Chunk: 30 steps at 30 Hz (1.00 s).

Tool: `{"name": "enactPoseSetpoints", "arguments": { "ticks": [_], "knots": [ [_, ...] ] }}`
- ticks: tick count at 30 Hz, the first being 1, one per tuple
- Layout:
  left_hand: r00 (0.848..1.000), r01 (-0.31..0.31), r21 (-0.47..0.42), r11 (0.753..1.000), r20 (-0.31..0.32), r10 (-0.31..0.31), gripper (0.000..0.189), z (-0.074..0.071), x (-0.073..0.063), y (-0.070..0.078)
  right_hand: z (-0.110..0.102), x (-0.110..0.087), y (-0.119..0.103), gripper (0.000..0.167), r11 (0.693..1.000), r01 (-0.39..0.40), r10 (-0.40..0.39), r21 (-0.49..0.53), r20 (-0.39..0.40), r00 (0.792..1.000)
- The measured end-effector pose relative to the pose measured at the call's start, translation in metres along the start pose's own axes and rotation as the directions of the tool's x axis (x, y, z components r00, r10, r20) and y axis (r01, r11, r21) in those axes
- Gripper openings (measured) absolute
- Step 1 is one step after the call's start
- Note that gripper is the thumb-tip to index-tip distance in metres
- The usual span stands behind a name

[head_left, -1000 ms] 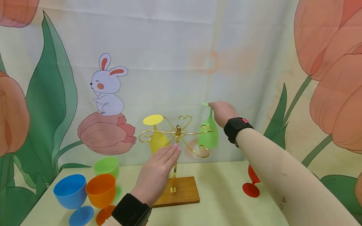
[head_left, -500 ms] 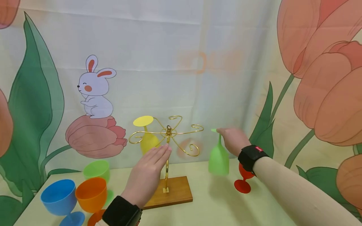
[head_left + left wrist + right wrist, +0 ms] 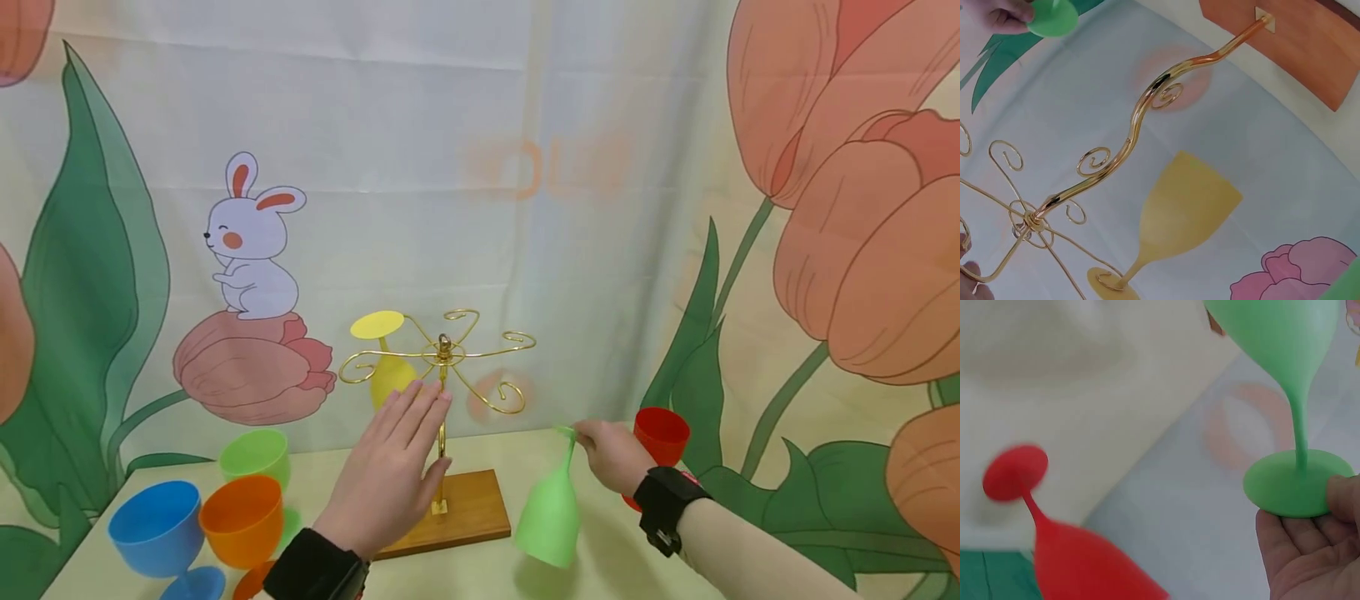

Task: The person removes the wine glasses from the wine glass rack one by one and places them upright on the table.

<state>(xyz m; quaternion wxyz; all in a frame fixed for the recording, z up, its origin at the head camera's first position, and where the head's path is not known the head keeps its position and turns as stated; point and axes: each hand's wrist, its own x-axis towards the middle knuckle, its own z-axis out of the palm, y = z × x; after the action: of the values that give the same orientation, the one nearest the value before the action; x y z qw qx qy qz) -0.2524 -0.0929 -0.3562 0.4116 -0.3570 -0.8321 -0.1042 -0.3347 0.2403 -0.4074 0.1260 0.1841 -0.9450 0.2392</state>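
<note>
My right hand (image 3: 615, 457) pinches the round foot of a green plastic goblet (image 3: 553, 512), which hangs bowl-down and tilted over the table, right of the wooden base. The right wrist view shows the thumb on top of the foot (image 3: 1297, 484) and fingers beneath. My left hand (image 3: 393, 467) is in front of a gold wire stemware rack (image 3: 444, 354), fingers straight and thumb apart. In the left wrist view its fingertips (image 3: 972, 290) lie by one wire arm; contact is unclear. A yellow goblet (image 3: 1188, 206) hangs upside down from another arm.
Blue (image 3: 156, 525), orange (image 3: 242, 521) and green (image 3: 255, 458) goblets stand upright at the table's left. A red goblet (image 3: 662, 433) stands behind my right hand. The rack's wooden base (image 3: 480, 508) sits mid-table. A printed curtain (image 3: 420, 167) hangs behind.
My right hand has carried the green goblet from beside the rack's arms rightward, then down and towards me, tilting it. My left hand stays by the rack; its thumb now shows, spread from the fingers.
</note>
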Motion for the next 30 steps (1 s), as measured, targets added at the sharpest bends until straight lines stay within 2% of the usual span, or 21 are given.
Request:
{"name": "enactPoseSetpoints", "arguments": {
  "ticks": [4, 7, 9, 11, 15, 17, 21, 23, 25, 28, 30],
  "knots": [
    [1.0, -0.027, -0.033, 0.999, -0.011, 0.027, 0.073, 0.0, -0.011, 0.007, 0.015, -0.015, -0.001, 0.011, 0.988, -0.094, 0.088, 0.122, 0.055, 0.995],
    [0.988, -0.126, -0.077, 0.989, -0.096, 0.119, 0.071, 0.002, -0.02, 0.014, 0.026, -0.024, 0.0, 0.013, 0.954, -0.19, 0.168, 0.232, 0.112, 0.979],
    [0.968, -0.211, -0.099, 0.972, -0.157, 0.194, 0.073, 0.005, -0.025, 0.017, 0.035, -0.029, 0.002, 0.015, 0.916, -0.247, 0.208, 0.315, 0.152, 0.966],
    [0.948, -0.278, -0.101, 0.955, -0.188, 0.256, 0.076, 0.01, -0.03, 0.02, 0.042, -0.034, 0.004, 0.017, 0.856, -0.312, 0.243, 0.412, 0.212, 0.947],
    [0.934, -0.338, -0.098, 0.936, -0.16, 0.321, 0.082, 0.022, -0.043, 0.021, 0.056, -0.041, 0.006, 0.024, 0.701, -0.443, 0.287, 0.559, 0.348, 0.893],
    [0.928, -0.362, -0.092, 0.928, -0.134, 0.348, 0.083, 0.028, -0.049, 0.022, 0.061, -0.044, 0.004, 0.027, 0.624, -0.499, 0.298, 0.601, 0.408, 0.863],
    [0.908, -0.414, -0.073, 0.907, -0.098, 0.407, 0.082, 0.039, -0.059, 0.025, 0.07, -0.047, -0.002, 0.029, 0.501, -0.58, 0.302, 0.642, 0.499, 0.813],
    [0.903, -0.428, -0.069, 0.901, -0.077, 0.423, 0.081, 0.044, -0.062, 0.027, 0.074, -0.049, -0.006, 0.03, 0.454, -0.609, 0.296, 0.65, 0.534, 0.792],
    [0.902, -0.431, -0.073, 0.9, -0.059, 0.427, 0.077, 0.047, -0.064, 0.029, 0.078, -0.05, -0.01, 0.031, 0.422, -0.626, 0.286, 0.655, 0.559, 0.778],
    [0.902, -0.432, -0.072, 0.899, -0.057, 0.429, 0.072, 0.05, -0.067, 0.032, 0.085, -0.052, -0.018, 0.031, 0.393, -0.64, 0.256, 0.661, 0.589, 0.766],
    [0.903, -0.428, -0.067, 0.901, -0.065, 0.424, 0.07, 0.051, -0.069, 0.034, 0.089, -0.053, -0.022, 0.031, 0.376, -0.638, 0.222, 0.672, 0.603, 0.766]
  ]
}}
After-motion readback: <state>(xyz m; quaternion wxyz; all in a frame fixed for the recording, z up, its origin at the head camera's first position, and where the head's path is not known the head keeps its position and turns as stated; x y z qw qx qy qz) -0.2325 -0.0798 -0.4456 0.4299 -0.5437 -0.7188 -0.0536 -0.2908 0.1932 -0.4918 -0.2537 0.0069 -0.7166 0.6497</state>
